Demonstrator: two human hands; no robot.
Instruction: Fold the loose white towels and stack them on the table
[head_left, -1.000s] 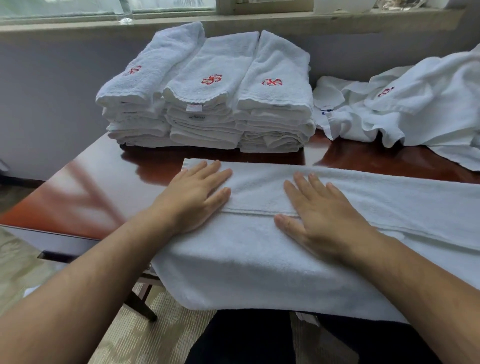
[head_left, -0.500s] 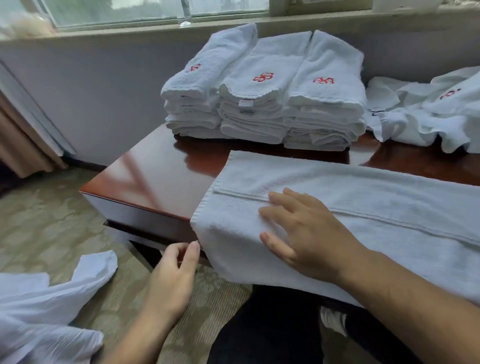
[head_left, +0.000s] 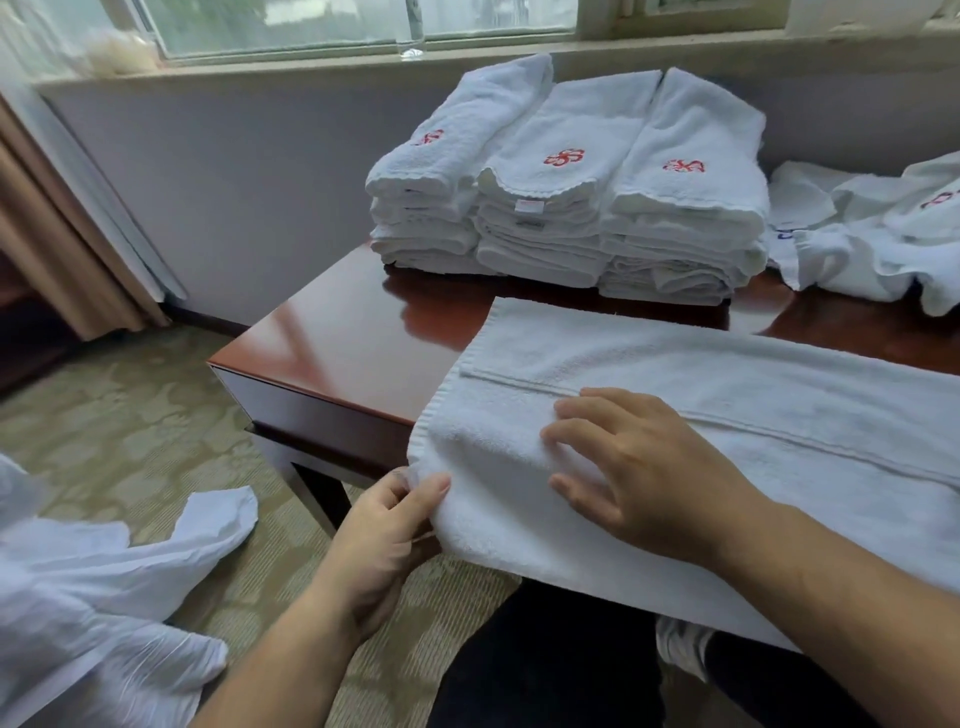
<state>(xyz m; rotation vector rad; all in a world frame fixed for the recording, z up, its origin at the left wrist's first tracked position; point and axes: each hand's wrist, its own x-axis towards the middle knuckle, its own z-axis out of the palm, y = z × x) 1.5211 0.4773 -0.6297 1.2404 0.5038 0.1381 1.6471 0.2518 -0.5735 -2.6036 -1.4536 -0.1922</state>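
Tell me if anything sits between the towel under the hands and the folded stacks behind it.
Nothing visible does: only bare tabletop separates the towel from the folded stacks. The loose pile lies off to the right.

Bare table (head_left: 332, 343) is seen only at the left corner (a towel (head_left: 753, 405) covers the near part); the back is blocked by stacks (head_left: 566, 218) and loose towels (head_left: 862, 249).

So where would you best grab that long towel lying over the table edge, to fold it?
At the near left corner of the towel, coming from the left and below. That corner hangs free past the table edge, so fingers can get under it. The left hand pinches it there, while the right hand lies flat on top, pinning the rest.
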